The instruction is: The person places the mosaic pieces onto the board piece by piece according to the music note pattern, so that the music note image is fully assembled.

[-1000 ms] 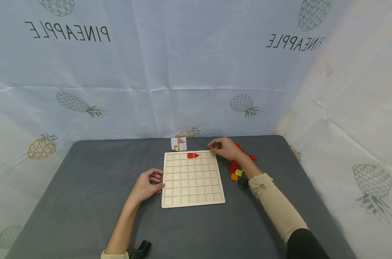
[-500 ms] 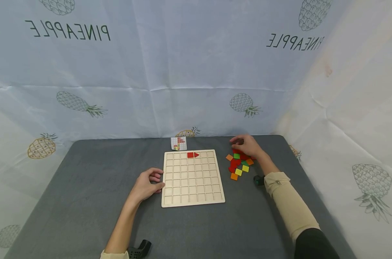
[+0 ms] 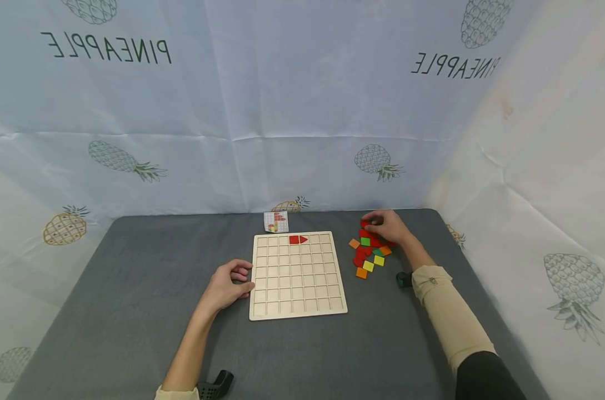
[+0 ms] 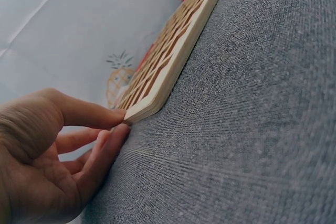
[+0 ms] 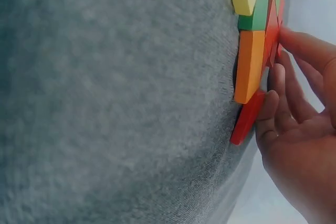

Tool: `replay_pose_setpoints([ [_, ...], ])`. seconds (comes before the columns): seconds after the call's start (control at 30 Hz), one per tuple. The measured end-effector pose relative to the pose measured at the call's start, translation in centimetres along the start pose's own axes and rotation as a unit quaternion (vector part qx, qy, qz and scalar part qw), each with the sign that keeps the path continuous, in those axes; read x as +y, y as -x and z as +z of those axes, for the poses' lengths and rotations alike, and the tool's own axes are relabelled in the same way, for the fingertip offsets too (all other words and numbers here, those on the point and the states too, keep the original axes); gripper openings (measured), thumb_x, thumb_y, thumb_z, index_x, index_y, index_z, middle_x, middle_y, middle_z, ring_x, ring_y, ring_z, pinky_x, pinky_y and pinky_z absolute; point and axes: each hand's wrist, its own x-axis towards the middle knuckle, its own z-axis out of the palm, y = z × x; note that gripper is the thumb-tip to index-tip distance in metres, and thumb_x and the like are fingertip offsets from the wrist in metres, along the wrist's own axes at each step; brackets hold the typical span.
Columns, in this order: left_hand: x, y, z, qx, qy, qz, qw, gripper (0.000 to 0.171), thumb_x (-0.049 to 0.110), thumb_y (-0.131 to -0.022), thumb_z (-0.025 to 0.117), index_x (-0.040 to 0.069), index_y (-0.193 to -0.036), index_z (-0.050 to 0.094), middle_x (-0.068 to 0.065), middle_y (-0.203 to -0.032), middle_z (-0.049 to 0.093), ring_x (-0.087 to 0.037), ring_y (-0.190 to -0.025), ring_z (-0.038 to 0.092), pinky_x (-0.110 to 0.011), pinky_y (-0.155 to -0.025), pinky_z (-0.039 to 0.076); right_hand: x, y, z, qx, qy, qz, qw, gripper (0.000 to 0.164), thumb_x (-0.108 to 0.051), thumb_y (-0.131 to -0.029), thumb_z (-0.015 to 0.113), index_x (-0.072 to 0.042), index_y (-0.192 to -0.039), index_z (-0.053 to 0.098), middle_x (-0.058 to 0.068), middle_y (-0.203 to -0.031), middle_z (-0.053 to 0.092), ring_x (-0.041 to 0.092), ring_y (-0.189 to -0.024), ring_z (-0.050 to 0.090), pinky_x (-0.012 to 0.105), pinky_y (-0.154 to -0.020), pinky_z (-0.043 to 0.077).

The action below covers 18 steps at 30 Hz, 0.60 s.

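A wooden grid board lies on the grey table with a red square and a red triangle in its far row. My left hand rests at the board's left edge, touching it with thumb and fingertips while the other fingers are loosely bent. To the right of the board lies a pile of coloured pieces. My right hand is at its far end, fingertips among the red pieces. No piece can be seen lifted in it. A red piece shows beside its fingers.
A small card with a coloured grid pattern lies behind the board. Yellow, orange and green squares lie in the pile. A pineapple-print cloth hangs behind the table.
My right hand has moved right from the board's far right corner to the pile, then slightly farther right and lower, uncovering more pieces. My left hand stays put.
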Motion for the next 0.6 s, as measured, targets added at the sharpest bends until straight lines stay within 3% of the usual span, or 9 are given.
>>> replay_pose_setpoints([
  [0.2, -0.02, -0.02, -0.07, -0.001, 0.003, 0.0, 1.0, 0.046, -0.006, -0.089, 0.08, -0.003, -0.133, 0.067, -0.021, -0.117, 0.061, -0.024, -0.098, 0.064, -0.031, -0.068, 0.067, 0.26, -0.2, -0.13, -0.011, -0.01, 0.012, 1.0, 0.035, -0.013, -0.104, 0.073, 0.0, -0.136, 0.072, 0.028, -0.141, 0.067, 0.042, -0.121, 0.065, 0.059, -0.107, 0.058],
  [0.6, 0.19, 0.06, -0.19, -0.003, 0.002, -0.004, 1.0, 0.046, -0.005, -0.089, 0.08, -0.003, -0.133, 0.067, -0.02, -0.116, 0.061, -0.023, -0.098, 0.064, -0.032, -0.068, 0.067, -0.22, -0.19, 0.15, -0.008, 0.016, 0.014, 1.0, 0.036, -0.02, -0.107, 0.07, 0.001, -0.136, 0.071, 0.025, -0.128, 0.073, 0.039, -0.113, 0.069, 0.054, -0.1, 0.061],
])
